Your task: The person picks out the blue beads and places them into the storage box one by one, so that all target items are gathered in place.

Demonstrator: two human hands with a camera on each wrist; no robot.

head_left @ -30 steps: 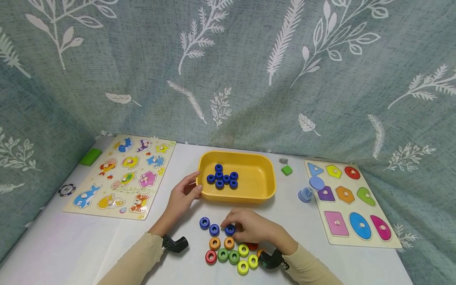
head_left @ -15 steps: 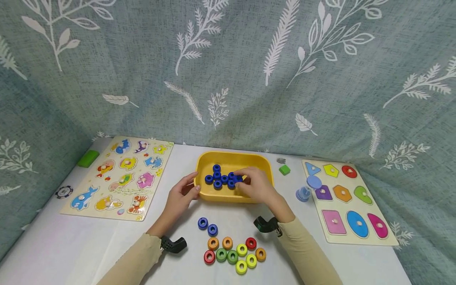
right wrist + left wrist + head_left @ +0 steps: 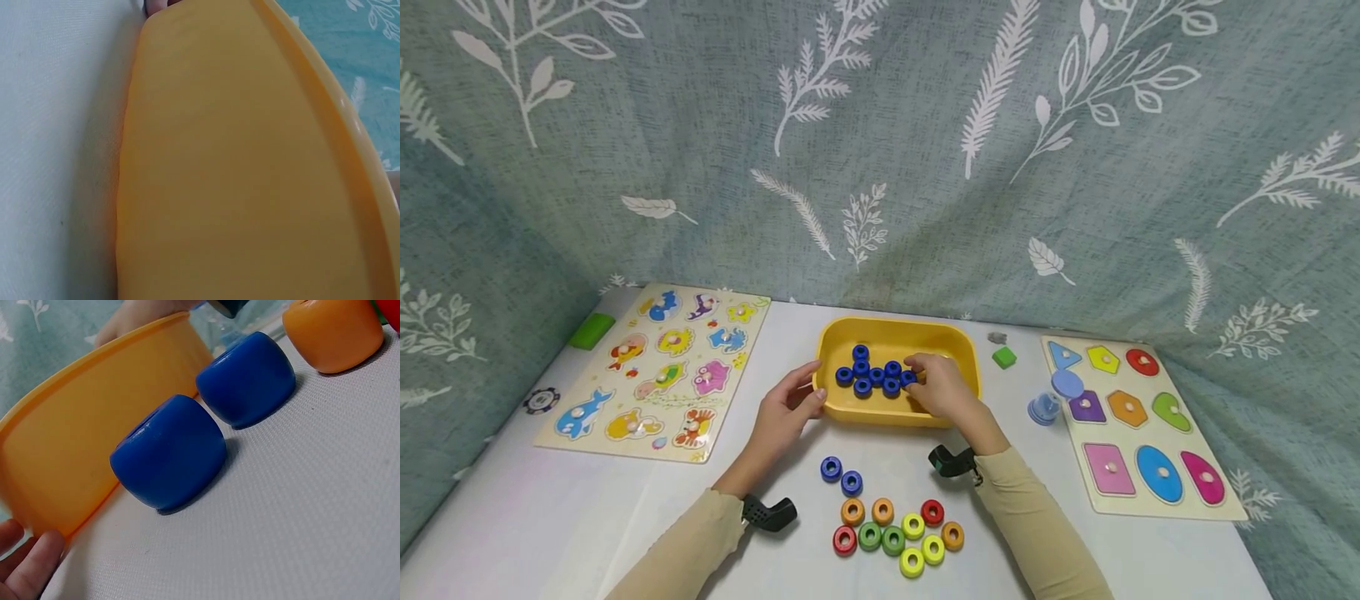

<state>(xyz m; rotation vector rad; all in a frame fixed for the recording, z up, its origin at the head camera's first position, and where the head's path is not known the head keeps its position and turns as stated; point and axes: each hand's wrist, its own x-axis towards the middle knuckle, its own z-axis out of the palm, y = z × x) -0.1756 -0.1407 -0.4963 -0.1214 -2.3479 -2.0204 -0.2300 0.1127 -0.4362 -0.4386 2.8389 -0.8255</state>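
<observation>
A yellow tray [image 3: 936, 417] stands at mid-table with several dark blue ring-shaped beads [image 3: 862, 387] grouped inside it. My left hand [image 3: 782, 415] touches the tray's left end from outside, thumb and fingers against the wall. Inside the tray, my right hand [image 3: 946, 387] has thumb and forefinger about a blue bead [image 3: 907, 378], at the right of the group; part of it is hidden. Two more blue beads [image 3: 172, 453] rest on the table in front of the tray. The right wrist view shows mostly the tray's outer wall [image 3: 237, 156].
Orange, red, green and yellow beads [image 3: 892, 541] lie in front. An animal puzzle board [image 3: 700, 392] is at left, a shape puzzle board [image 3: 1097, 475] at right. A blue figure [image 3: 1043, 408], green blocks [image 3: 1003, 357] and a poker chip [image 3: 541, 400] lie around. Patterned cloth [image 3: 917, 250] hangs behind.
My right hand has carried a blue bead from the table into the tray, then shifted slightly right, showing more of that bead. My left hand stays at the tray's left end.
</observation>
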